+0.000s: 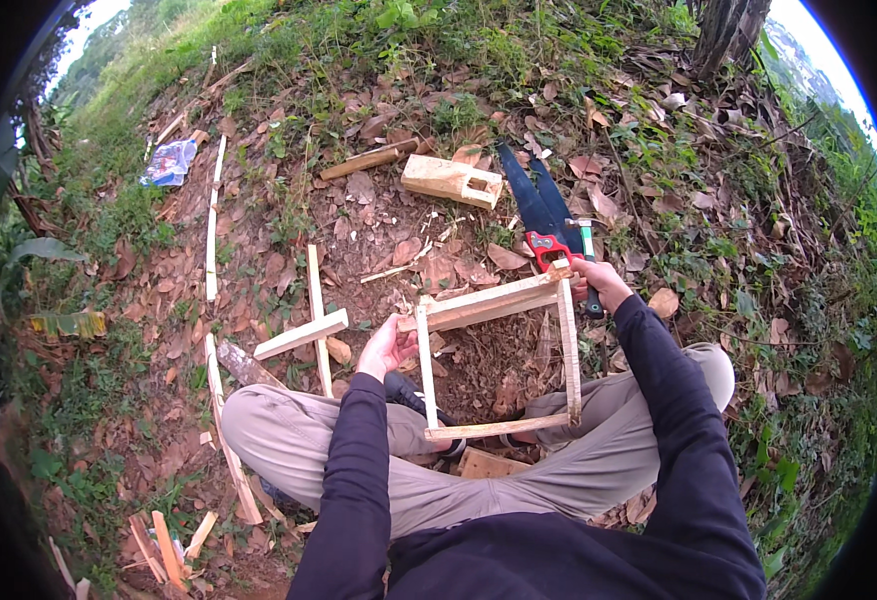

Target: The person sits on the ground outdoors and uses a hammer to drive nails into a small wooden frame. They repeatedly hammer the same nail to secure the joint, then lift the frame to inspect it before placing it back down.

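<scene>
A crumpled blue and white package (170,162) is lying far left on the grass. A pale cross of two slats (309,322) is lying on the leaves. The left hand (383,348) is gripping the left side of a wooden frame (499,360), which is standing over the person's crossed legs. The right hand (599,283) is holding its upper right corner. Behind, a saw (537,215) is lying beside a wooden block (451,180).

We note soft, even daylight — overcast, with no hard shadows on the leaf-strewn ground (409,230). Sky (809,30) at the upper rim is blown out white. Fisheye bending grows toward the black circular border — the centre stays sharp, the edges soften.
</scene>
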The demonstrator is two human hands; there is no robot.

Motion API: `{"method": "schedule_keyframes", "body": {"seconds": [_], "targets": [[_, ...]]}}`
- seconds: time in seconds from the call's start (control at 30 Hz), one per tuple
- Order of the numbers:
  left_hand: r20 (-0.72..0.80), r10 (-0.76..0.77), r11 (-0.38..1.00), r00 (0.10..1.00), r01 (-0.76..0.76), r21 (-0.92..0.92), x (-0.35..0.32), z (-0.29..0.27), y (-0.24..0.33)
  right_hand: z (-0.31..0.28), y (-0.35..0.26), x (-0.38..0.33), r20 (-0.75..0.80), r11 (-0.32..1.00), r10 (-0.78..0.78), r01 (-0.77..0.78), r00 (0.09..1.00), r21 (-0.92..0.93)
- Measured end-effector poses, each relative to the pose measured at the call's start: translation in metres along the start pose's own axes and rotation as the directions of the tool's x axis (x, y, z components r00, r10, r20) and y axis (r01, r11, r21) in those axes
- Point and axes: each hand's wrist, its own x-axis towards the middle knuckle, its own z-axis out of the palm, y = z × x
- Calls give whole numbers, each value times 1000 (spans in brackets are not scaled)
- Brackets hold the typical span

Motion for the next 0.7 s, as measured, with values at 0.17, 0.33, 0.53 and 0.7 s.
{"method": "schedule_keyframes", "body": {"seconds": [0.17,0.33,0.53,0.7], "targets": [[-85,128,967,988,-106,232,-12,15,39,14,-10,-24,52,992,-11,4,999,130],[-52,131,902,990,-97,420,6,4,81,43,-10,-28,85,989,-137,141,987,-39],[-86,-5,848,996,50,528,1,-29,89,73,-15,-31,145,908,-169,211,975,-363],[-255,481,580,839,-87,810,-70,-23,22,62,-17,-32,235,759,-256,346,938,-552]]}}
